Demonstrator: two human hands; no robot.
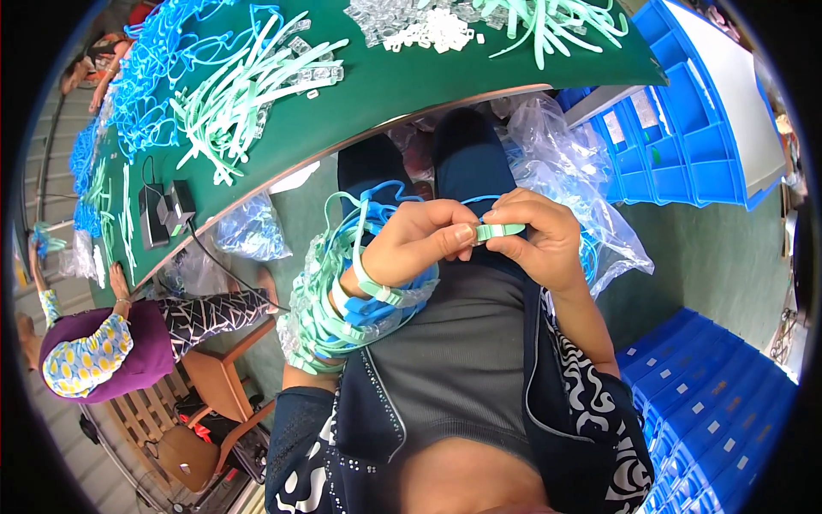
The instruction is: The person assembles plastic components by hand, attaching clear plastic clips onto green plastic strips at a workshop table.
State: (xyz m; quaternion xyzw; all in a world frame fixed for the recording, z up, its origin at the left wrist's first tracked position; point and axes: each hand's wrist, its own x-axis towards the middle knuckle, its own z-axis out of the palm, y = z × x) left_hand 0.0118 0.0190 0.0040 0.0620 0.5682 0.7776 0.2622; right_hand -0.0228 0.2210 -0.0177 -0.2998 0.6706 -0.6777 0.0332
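Above my lap, my left hand (415, 242) and my right hand (548, 244) pinch a short mint-green strap (511, 230) from both sides. A small pale slider sits on the strap, between my fingertips. Thin blue cord shows behind the fingers of both hands; where it joins the strap is hidden. Around my left wrist and forearm hangs a thick bundle of looped mint-green and blue straps (312, 300), some with clear plastic pieces among them.
On the green table (368, 94) ahead lie mint strips (227, 111), tangled blue cords (150, 81), white sliders (437, 32) and a black adapter (175, 206). Blue crates (685, 128) stand right, more (711, 394) lower right. A plastic bag (565, 146) lies beside my legs. A co-worker (111, 351) is at left.
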